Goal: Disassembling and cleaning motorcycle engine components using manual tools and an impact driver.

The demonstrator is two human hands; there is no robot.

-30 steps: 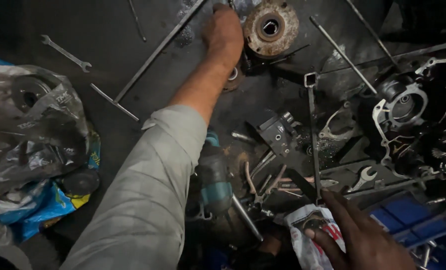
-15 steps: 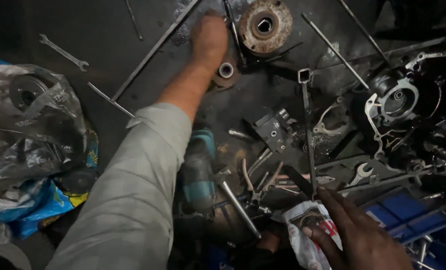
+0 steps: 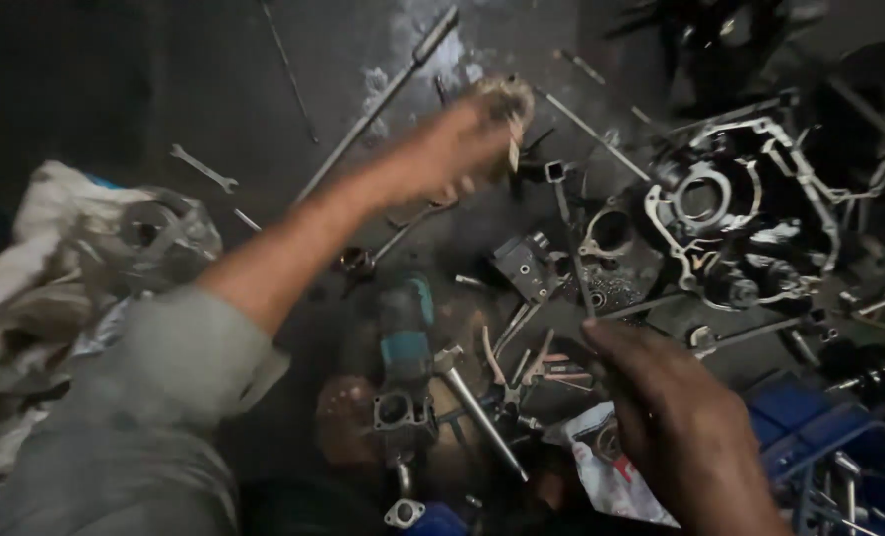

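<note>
A small pale part [image 3: 513, 149], blurred, is pinched in the closed left hand [image 3: 472, 139] above the floor [image 3: 264, 109], while the right hand [image 3: 676, 417], loosely curled and apparently empty, is held over pliers [image 3: 522, 369].

repair workshop, grimy floor [image 3: 115, 79], engine casing [image 3: 740, 213], scattered wrench [image 3: 204, 169], pliers [image 3: 522, 372]

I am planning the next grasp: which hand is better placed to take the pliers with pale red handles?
Right, probably. The right hand hovers just beside the pliers, fingers toward them. The left hand is stretched far across the floor, blurred, and seems to hold a pale part.
</note>
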